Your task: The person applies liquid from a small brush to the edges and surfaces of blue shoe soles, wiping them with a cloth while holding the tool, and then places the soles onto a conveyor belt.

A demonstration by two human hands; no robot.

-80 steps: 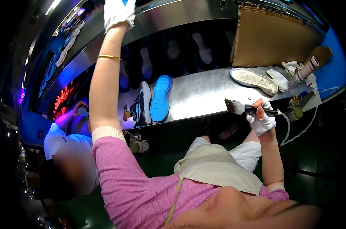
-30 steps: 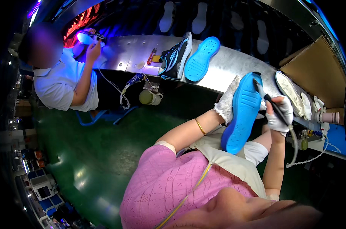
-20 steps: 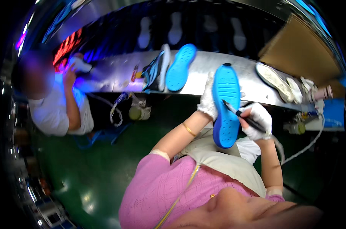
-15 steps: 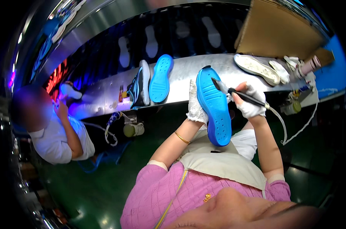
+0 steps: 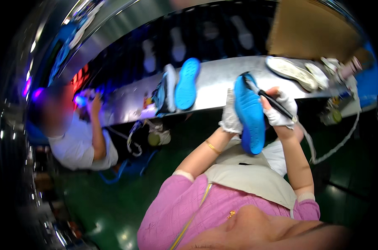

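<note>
My left hand, in a white knit glove, grips a blue shoe sole by its left side, holding it up in front of the bench. A white glove with bare fingertips covers my right hand, which is closed around a black-handled brush fed by a pale hose. The brush tip meets the upper end of the sole, near its dark toe edge. Another blue sole lies on the metal bench, beside a dark shoe upper with a white sole.
The metal bench curves across in front of me. A white sole lies at its right, near a cardboard box. Behind runs a dark conveyor with sole shapes. A co-worker sits at the left; a hose hangs right.
The brush has moved from the sole's upper middle up to its toe end. The sole has tilted, and the whole view has shifted slightly.
</note>
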